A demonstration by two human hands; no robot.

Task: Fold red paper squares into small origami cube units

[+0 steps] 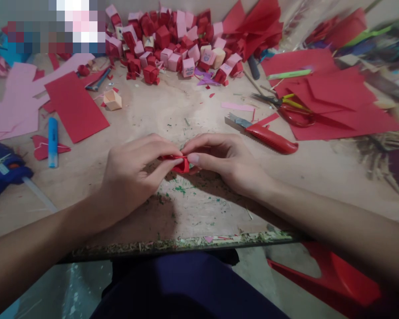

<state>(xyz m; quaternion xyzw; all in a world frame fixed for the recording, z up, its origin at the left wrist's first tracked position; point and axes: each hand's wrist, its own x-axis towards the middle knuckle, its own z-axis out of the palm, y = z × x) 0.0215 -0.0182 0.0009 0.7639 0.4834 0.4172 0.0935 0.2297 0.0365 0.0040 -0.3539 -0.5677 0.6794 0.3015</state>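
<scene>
A small folded piece of red paper point(183, 166) is held just above the wooden table, close to its front edge. My left hand point(136, 170) pinches it from the left, thumb and index finger closed on it. From the right, my right hand point(224, 161) grips its other end between thumb and fingers. Part of the paper is hidden behind my fingertips. Beyond the hands lies a heap of small red and pink paper boxes point(166, 57), some with drawn faces. A peach-coloured open paper box point(113, 100) stands apart from the heap.
Red-handled cutter point(272, 139) and scissors point(295, 110) lie to the right, near red paper sheets point(342, 97). On the left are a red card point(76, 106), a blue marker point(53, 141), pink paper point(20, 99) and a blue glue gun point(6, 170). Scraps litter the table edge point(186, 243).
</scene>
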